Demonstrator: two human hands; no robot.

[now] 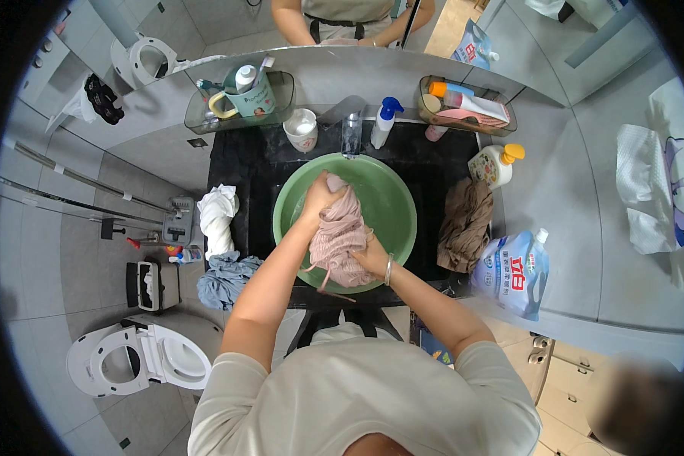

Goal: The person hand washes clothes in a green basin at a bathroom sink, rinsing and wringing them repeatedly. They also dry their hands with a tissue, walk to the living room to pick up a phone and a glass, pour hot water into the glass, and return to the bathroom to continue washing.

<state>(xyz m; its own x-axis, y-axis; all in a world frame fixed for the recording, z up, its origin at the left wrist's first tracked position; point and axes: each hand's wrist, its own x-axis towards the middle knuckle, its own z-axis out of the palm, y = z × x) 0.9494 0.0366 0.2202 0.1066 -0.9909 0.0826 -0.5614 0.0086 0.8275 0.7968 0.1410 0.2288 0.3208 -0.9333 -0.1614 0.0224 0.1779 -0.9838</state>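
Observation:
A bunched dusty-pink knitted garment (pixel 340 239) is held between my two hands over a round green basin (pixel 283 199). My left hand (pixel 321 196) grips its upper end, fingers wrapped round the cloth. Lower down on the right side, my right hand (pixel 372 257) clasps the same garment, a bracelet on that wrist. Thin pink ties hang from the garment past the basin's near rim. Water seems to lie in the basin, and the tap (pixel 351 135) stands just behind it.
On the black counter (pixel 243 158) lie a brown garment (pixel 465 226) at right, white cloth (pixel 218 220) and blue-grey cloth (pixel 228 280) at left. Behind stand a cup (pixel 302 131) and a blue-topped pump bottle (pixel 384 125). A yellow-topped bottle (pixel 495 166) and detergent pouch (pixel 513 273) stand at right.

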